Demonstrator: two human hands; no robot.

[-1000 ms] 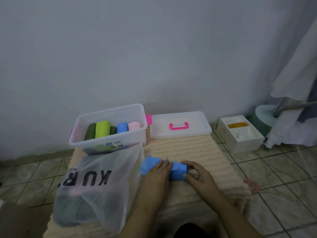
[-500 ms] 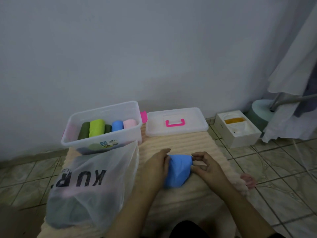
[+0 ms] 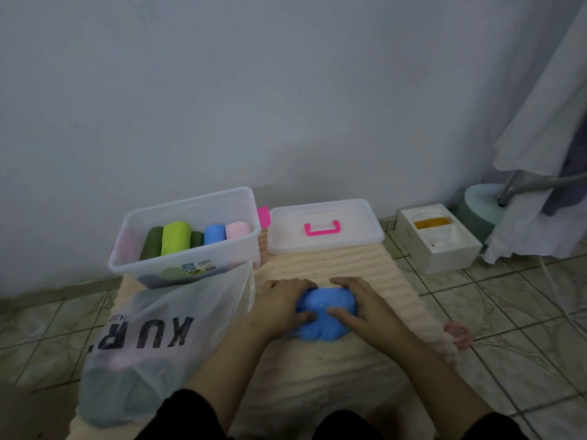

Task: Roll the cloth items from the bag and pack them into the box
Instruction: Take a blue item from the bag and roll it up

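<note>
Crosswise, blue cloth [image 3: 324, 308] between both hands [image 3: 320, 304].

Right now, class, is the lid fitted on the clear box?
No: the lid lies flat on the mat beside the open box.

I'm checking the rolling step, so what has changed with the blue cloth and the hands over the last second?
The blue cloth went from a long roll lying sideways to a compact bundle. The left hand and right hand moved from lying over it to cupping it from both sides, keeping their grip. The clear plastic box with its rolled cloths, the lid with the pink handle and the printed plastic bag stayed put.
</note>
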